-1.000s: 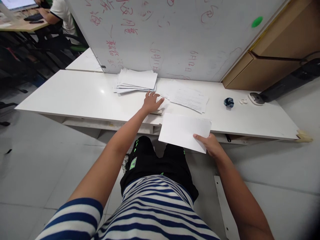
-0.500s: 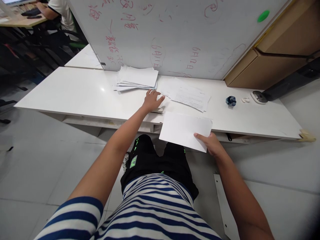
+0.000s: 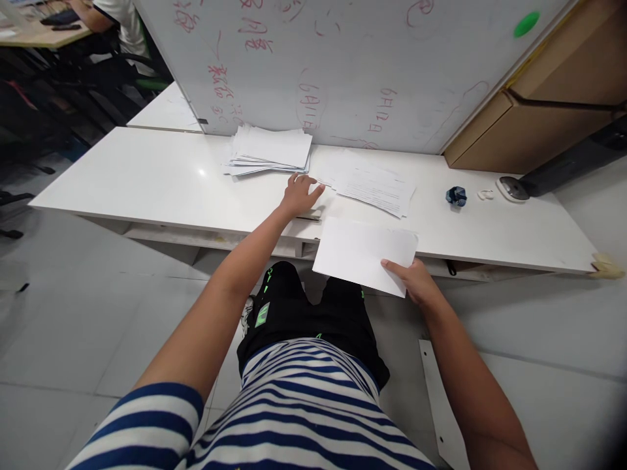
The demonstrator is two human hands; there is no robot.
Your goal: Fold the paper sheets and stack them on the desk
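My right hand (image 3: 415,281) grips white paper (image 3: 360,251) by its right edge, thumb on top. The paper hangs over the front edge of the white desk (image 3: 161,183); whether it is one sheet or more I cannot tell. My left hand (image 3: 298,194) is over the desk with its fingers apart and nothing visible in them. Just below it lies a small, narrow object (image 3: 310,215), mostly hidden by the hand, its kind unclear. Beyond the left fingers is a stack of paper (image 3: 274,147). To their right, printed sheets (image 3: 375,189) lie loosely spread.
A whiteboard (image 3: 353,65) with red writing stands behind the desk. On the right are a dark blue crumpled-looking item (image 3: 456,196), small white earbuds (image 3: 485,194), a rounded white-and-black device (image 3: 512,188) and cardboard boxes (image 3: 490,130). Another person (image 3: 122,26) sits at the far left.
The view has shifted very slightly. Both hands and the papers stay practically where they were.
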